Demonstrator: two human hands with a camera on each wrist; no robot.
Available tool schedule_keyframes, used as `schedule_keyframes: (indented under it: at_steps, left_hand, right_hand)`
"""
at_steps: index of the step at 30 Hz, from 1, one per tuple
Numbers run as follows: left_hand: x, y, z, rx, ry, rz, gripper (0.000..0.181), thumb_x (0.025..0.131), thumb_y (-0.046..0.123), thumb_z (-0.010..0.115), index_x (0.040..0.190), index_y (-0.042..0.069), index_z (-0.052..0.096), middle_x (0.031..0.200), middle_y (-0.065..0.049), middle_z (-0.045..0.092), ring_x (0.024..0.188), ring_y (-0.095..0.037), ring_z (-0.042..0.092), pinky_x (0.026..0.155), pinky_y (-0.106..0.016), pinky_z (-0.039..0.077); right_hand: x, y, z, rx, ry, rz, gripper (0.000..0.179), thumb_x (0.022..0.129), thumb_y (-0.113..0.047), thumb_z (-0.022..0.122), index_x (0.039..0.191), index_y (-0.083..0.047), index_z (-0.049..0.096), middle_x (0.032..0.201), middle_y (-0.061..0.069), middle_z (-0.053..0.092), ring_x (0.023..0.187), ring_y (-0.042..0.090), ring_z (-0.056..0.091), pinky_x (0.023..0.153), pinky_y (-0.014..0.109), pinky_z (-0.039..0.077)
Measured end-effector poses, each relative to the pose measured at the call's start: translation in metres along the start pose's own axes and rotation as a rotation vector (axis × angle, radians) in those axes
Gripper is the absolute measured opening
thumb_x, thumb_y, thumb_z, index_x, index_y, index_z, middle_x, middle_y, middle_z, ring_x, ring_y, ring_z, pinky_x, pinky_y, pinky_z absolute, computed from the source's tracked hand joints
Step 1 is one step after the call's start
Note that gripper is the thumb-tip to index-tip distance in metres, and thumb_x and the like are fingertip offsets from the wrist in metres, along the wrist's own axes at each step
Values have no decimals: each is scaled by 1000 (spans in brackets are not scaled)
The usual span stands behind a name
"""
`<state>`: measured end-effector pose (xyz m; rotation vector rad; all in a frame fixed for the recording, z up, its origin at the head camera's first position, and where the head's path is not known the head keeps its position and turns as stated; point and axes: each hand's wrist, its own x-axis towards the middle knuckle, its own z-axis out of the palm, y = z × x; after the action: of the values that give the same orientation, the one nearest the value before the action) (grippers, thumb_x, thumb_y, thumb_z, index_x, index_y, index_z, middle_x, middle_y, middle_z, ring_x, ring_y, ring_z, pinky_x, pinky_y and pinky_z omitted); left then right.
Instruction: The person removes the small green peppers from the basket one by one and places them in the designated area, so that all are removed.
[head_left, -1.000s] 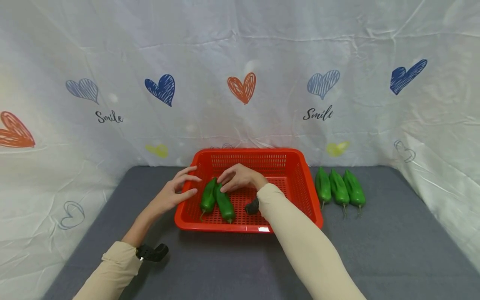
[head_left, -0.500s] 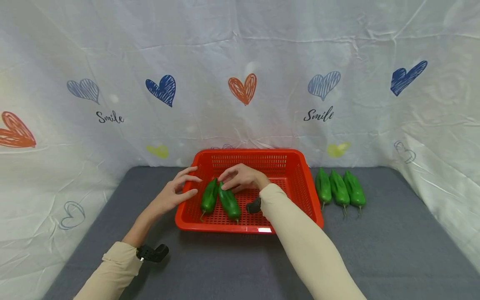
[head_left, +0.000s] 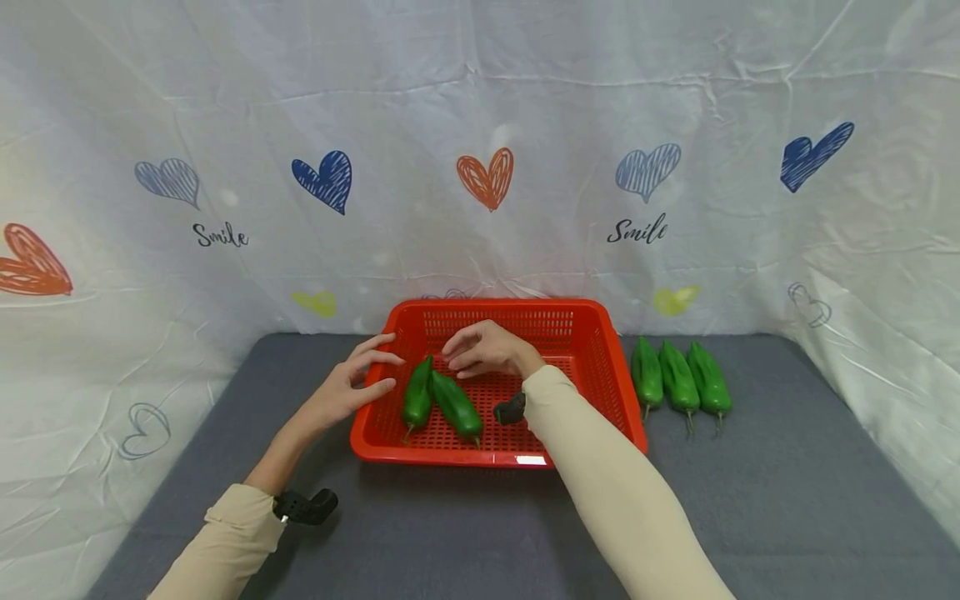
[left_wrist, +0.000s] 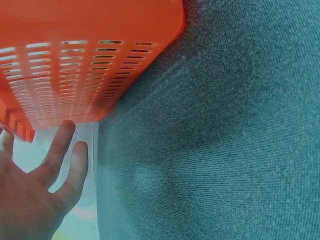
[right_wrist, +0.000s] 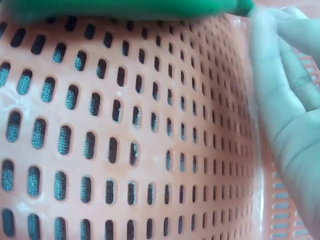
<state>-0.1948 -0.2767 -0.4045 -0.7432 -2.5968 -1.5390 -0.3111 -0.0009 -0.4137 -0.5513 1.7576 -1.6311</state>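
Note:
In the head view, two green chili peppers lie side by side in a red slotted basket (head_left: 450,456): the left pepper (head_left: 417,396) and the right pepper (head_left: 455,406), which slants with its stem toward the front. Just beyond the right pepper's tip hovers my right hand (head_left: 491,348), fingers loosely bent and holding nothing. In the right wrist view its fingertips appear close by the green pepper (right_wrist: 125,7) above the slotted floor. My left hand (head_left: 345,387) is at the basket's left rim with fingers spread; the left wrist view shows them beside the outer wall.
Three more green peppers (head_left: 678,379) lie in a row on the dark grey cloth (head_left: 780,483), right of the basket. A white curtain (head_left: 555,108) printed with hearts hangs behind the table.
My right hand has shifted the right pepper slightly rightward, slanting it away from the left one, then let go and lifted a little to the right. My left hand stays put.

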Motion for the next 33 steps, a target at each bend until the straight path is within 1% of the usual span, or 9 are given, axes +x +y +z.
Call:
schedule_keyframes:
  at_steps: [3,8,11,14,18,23,27,33]
  left_hand:
    - [0,-1,0,5,1,-8,31,99,7,66,128,-3,63,161,-13,29,147,-37,20,103,-76,24]
    - [1,-1,1,10,2,-10,31,99,8,66,128,-2,63,161,-12,29,146,-36,21,103,-76,24]
    - [1,0,1,10,0,-7,31,99,8,66,128,-1,63,160,-12,30,147,-36,21,103,-76,23]
    - [1,1,1,12,-2,-6,30,99,9,66,128,-1,63,160,-12,29,147,-36,20,103,-76,23]
    - [1,1,0,14,-5,0,31,99,8,65,128,-1,63,161,-12,29,147,-36,20,103,-76,23]
    - [1,2,0,11,-2,7,31,99,7,65,128,-3,62,161,-13,28,147,-37,19,103,-76,23]
    - [0,2,1,12,2,9,31,99,7,65,128,-4,62,161,-14,28,147,-38,19,102,-77,22]
    - [-2,2,1,8,6,11,30,99,5,65,127,-4,62,161,-15,29,147,-40,20,102,-77,21]
  right_hand:
    - [1,0,0,-17,-1,-6,34,91,3,74,124,9,65,122,21,67,104,28,68,89,48,54]
    - [0,1,0,-49,-23,34,40,90,1,76,128,7,64,128,19,65,110,26,65,90,46,54]
    - [-2,0,1,-84,-63,54,42,90,1,76,130,5,64,128,17,65,112,26,65,91,44,54]
    - [-5,-2,5,-151,-105,58,42,91,1,75,131,5,64,126,16,66,111,26,64,91,42,54]
    - [-6,-5,9,-205,-129,84,40,90,2,75,129,4,65,121,15,68,108,25,65,87,41,55]
    - [-5,-6,11,-193,-118,126,38,89,2,77,127,2,68,114,14,70,101,25,68,82,41,57]
    - [-5,-4,11,-195,-113,119,36,90,2,76,125,3,68,113,13,71,99,26,69,81,42,57]
    - [-5,-2,7,-165,-105,108,34,90,2,76,124,3,69,114,14,71,101,28,69,82,43,57]
